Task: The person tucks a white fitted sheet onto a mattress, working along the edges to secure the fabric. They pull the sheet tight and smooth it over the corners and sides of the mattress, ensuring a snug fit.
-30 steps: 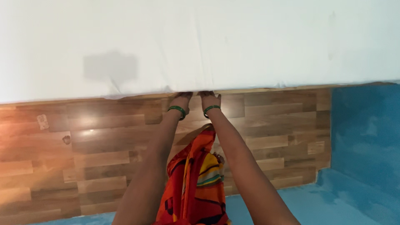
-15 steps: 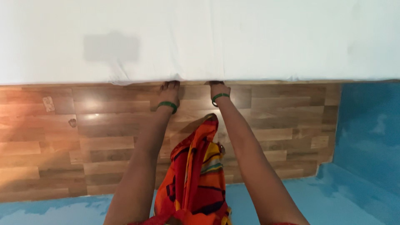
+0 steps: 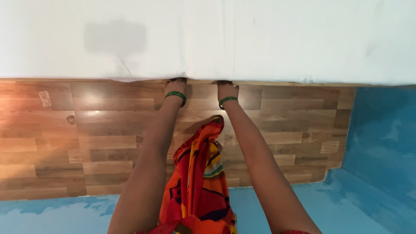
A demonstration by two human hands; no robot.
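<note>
The white sheet (image 3: 242,39) spans the full upper view, its long edge running left to right above the wood panel (image 3: 86,138). Blue floor (image 3: 372,199) lies open below. Left hand (image 3: 175,85) and right hand (image 3: 227,89) meet that edge; fingers are hidden beneath it, so grip cannot be confirmed.
</note>
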